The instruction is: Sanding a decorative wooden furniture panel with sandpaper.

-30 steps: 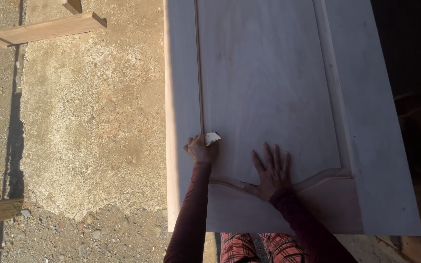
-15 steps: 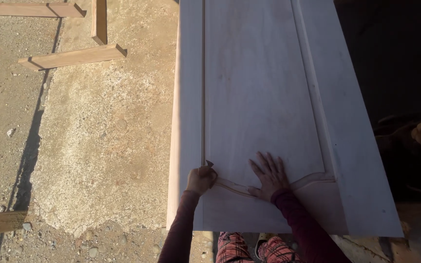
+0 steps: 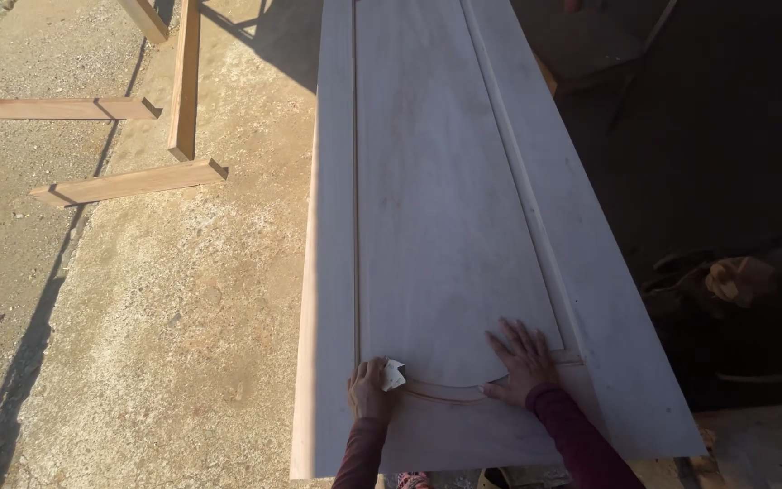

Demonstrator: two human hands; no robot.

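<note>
Nearest the camera, two dark maroon sleeves reach up from the bottom edge onto a long pale wooden door panel (image 3: 445,181). The left hand (image 3: 368,389) is closed, its fingers curled tightly together around a small folded piece of white sandpaper (image 3: 394,373), which sticks out just to the right of the knuckles. That paper is pressed against the panel at the lower left corner of the raised centre field, right where the straight side groove meets the curved groove (image 3: 441,391). The right hand (image 3: 522,364) lies flat on the wood a little way to the right, palm down, fingers (image 3: 507,340) spread and pointing up the panel; the curved groove runs between the two hands and passes under the right palm.

Beyond the fingertips the panel stretches away, its framed centre field narrowing toward the top of the view. Left of the left hand, past the panel's edge, lies sunlit concrete ground (image 3: 165,299), and farther off on it several wooden planks (image 3: 128,184). Right of the right hand, beyond the panel, is deep shadow holding a crumpled cloth bundle (image 3: 735,279).
</note>
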